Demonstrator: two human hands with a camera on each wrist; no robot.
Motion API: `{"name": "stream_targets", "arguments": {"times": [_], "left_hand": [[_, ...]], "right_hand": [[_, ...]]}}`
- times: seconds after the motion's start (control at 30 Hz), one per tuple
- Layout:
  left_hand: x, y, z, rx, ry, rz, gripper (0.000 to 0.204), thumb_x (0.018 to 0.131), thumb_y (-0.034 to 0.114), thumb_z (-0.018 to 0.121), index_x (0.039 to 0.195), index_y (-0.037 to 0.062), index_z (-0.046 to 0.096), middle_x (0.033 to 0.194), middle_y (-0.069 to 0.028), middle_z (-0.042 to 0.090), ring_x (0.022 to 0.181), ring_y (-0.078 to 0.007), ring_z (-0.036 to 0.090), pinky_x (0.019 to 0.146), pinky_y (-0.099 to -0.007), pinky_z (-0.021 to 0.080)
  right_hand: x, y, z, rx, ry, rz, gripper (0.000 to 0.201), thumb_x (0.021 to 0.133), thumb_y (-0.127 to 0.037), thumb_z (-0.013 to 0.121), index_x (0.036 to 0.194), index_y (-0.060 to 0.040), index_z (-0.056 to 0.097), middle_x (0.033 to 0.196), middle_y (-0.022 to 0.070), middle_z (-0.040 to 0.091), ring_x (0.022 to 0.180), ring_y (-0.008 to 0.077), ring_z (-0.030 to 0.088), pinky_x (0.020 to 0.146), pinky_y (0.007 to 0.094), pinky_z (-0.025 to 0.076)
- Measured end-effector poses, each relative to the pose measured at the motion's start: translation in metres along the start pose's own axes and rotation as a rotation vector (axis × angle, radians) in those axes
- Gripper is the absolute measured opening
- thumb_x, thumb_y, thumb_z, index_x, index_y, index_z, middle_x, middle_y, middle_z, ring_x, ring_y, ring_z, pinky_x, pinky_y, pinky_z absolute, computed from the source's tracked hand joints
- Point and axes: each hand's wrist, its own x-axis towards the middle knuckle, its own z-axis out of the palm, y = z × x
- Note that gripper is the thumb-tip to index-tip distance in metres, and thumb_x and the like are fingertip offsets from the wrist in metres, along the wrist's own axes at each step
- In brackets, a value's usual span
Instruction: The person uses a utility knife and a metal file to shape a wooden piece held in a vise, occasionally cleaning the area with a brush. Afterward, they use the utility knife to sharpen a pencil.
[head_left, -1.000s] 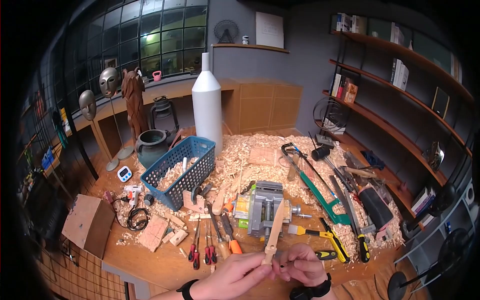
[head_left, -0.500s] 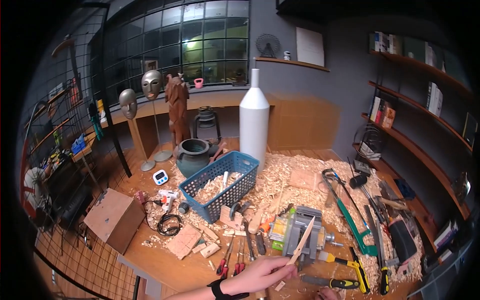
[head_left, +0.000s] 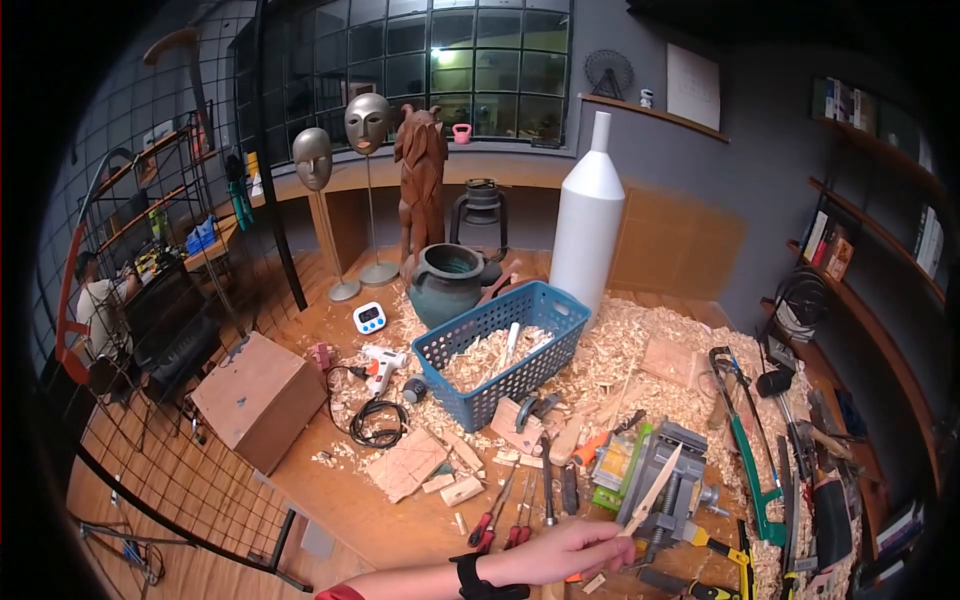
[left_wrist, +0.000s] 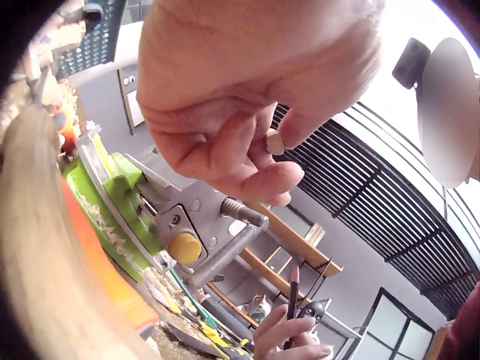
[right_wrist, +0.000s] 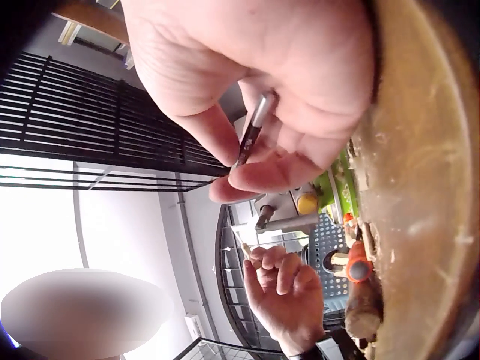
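Note:
In the head view my left hand (head_left: 565,553) pinches a pale carved wooden knife (head_left: 657,490) near its handle end. Its pointed blade slants up to the right and overlaps the grey bench vise (head_left: 690,437) there. The left wrist view shows the handle's butt (left_wrist: 275,142) between thumb and curled fingers. My right hand (right_wrist: 262,82) is outside the head view; it holds a dark pencil (right_wrist: 250,136) with a silvery end between thumb and fingers. From the left wrist, that pencil (left_wrist: 293,292) points upward, beyond the vise.
A blue basket (head_left: 465,398) of wood shavings stands behind the workspace. Red-handled screwdrivers (head_left: 482,530) lie left of the vise, a green hacksaw (head_left: 750,470) to its right. A wooden box (head_left: 262,400) and glue gun (head_left: 383,368) are at left.
The head view has swung left. My right hand, earlier beside the left at the wooden knife, has dropped away and left the head view. The left hand keeps holding the knife.

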Motion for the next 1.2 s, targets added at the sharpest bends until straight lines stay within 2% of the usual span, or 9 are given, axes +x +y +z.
{"name": "stream_targets", "arguments": {"times": [0.1, 0.23, 0.33, 0.47, 0.53, 0.83, 1.03, 1.13, 1.2], "left_hand": [[-0.004, 0.000, 0.003, 0.086, -0.041, -0.020, 0.030, 0.111, 0.024, 0.048, 0.105, 0.0007, 0.066, 0.085, -0.0006, 0.065, 0.065, -0.0070, 0.053, 0.061, -0.0259, 0.043], [-0.008, -0.006, 0.008, 0.227, -0.104, 0.048, 0.029, 0.109, 0.027, 0.052, 0.109, 0.0034, 0.069, 0.087, -0.0019, 0.066, 0.073, -0.0113, 0.058, 0.065, -0.0287, 0.044], [-0.008, -0.010, 0.010, 0.273, -0.158, 0.115, 0.029, 0.108, 0.028, 0.054, 0.112, 0.0039, 0.071, 0.086, -0.0036, 0.067, 0.073, -0.0124, 0.058, 0.065, -0.0287, 0.044], [-0.011, -0.004, 0.013, 0.312, -0.199, 0.020, 0.027, 0.107, 0.027, 0.056, 0.111, 0.0049, 0.072, 0.081, -0.0051, 0.064, 0.068, -0.0126, 0.055, 0.060, -0.0296, 0.041], [-0.011, -0.005, 0.013, 0.327, -0.220, -0.009, 0.027, 0.107, 0.027, 0.057, 0.111, 0.0052, 0.072, 0.079, -0.0057, 0.063, 0.065, -0.0129, 0.054, 0.058, -0.0301, 0.040], [-0.012, -0.007, 0.015, 0.380, -0.190, 0.058, 0.026, 0.105, 0.027, 0.061, 0.108, 0.0041, 0.072, 0.075, -0.0085, 0.059, 0.061, -0.0179, 0.054, 0.055, -0.0330, 0.039], [-0.011, -0.004, 0.017, 0.363, -0.189, 0.105, 0.024, 0.105, 0.024, 0.060, 0.106, 0.0033, 0.071, 0.077, -0.0095, 0.061, 0.064, -0.0216, 0.058, 0.058, -0.0354, 0.043], [-0.010, -0.006, 0.014, 0.376, -0.222, 0.076, 0.023, 0.105, 0.023, 0.058, 0.107, 0.0038, 0.072, 0.080, -0.0108, 0.064, 0.068, -0.0233, 0.061, 0.061, -0.0364, 0.045], [-0.012, -0.004, 0.010, 0.333, -0.253, -0.070, 0.024, 0.106, 0.023, 0.057, 0.109, 0.0043, 0.072, 0.086, -0.0113, 0.068, 0.075, -0.0253, 0.066, 0.066, -0.0361, 0.049]], "right_hand": [[-0.002, -0.005, 0.012, -0.071, 0.106, -0.002, 0.036, 0.098, -0.011, 0.065, 0.133, -0.0084, 0.056, 0.087, 0.0001, 0.055, 0.067, 0.0098, 0.045, 0.060, 0.0241, 0.039], [-0.002, 0.004, -0.008, -0.052, 0.073, 0.014, 0.043, 0.100, -0.014, 0.065, 0.141, -0.0072, 0.052, 0.092, 0.0005, 0.059, 0.067, 0.0095, 0.047, 0.060, 0.0229, 0.039], [-0.002, 0.003, -0.005, -0.077, 0.089, 0.016, 0.041, 0.102, -0.018, 0.063, 0.141, -0.0070, 0.052, 0.085, -0.0009, 0.056, 0.066, 0.0089, 0.045, 0.059, 0.0229, 0.038], [0.000, 0.005, 0.000, -0.102, 0.092, -0.006, 0.037, 0.105, -0.022, 0.059, 0.139, -0.0070, 0.053, 0.077, -0.0031, 0.050, 0.063, 0.0082, 0.042, 0.058, 0.0228, 0.037], [-0.001, 0.006, 0.001, -0.114, 0.192, 0.008, 0.035, 0.107, -0.025, 0.055, 0.137, -0.0069, 0.055, 0.072, -0.0048, 0.046, 0.061, 0.0076, 0.040, 0.057, 0.0223, 0.036], [-0.002, 0.007, 0.003, -0.148, 0.276, 0.037, 0.024, 0.109, -0.026, 0.052, 0.121, -0.0073, 0.061, 0.072, -0.0048, 0.049, 0.061, 0.0063, 0.044, 0.052, 0.0200, 0.035], [-0.002, 0.010, -0.005, -0.208, 0.239, 0.029, 0.023, 0.109, -0.025, 0.052, 0.120, -0.0066, 0.061, 0.073, -0.0038, 0.049, 0.056, 0.0076, 0.042, 0.049, 0.0208, 0.035], [-0.002, 0.007, -0.006, -0.234, 0.192, 0.030, 0.024, 0.109, -0.023, 0.052, 0.124, -0.0057, 0.060, 0.075, -0.0023, 0.052, 0.054, 0.0079, 0.043, 0.049, 0.0208, 0.035], [0.000, 0.004, 0.005, -0.239, 0.188, 0.017, 0.026, 0.108, -0.023, 0.053, 0.126, -0.0056, 0.059, 0.078, -0.0010, 0.054, 0.057, 0.0082, 0.046, 0.050, 0.0207, 0.036]]}}
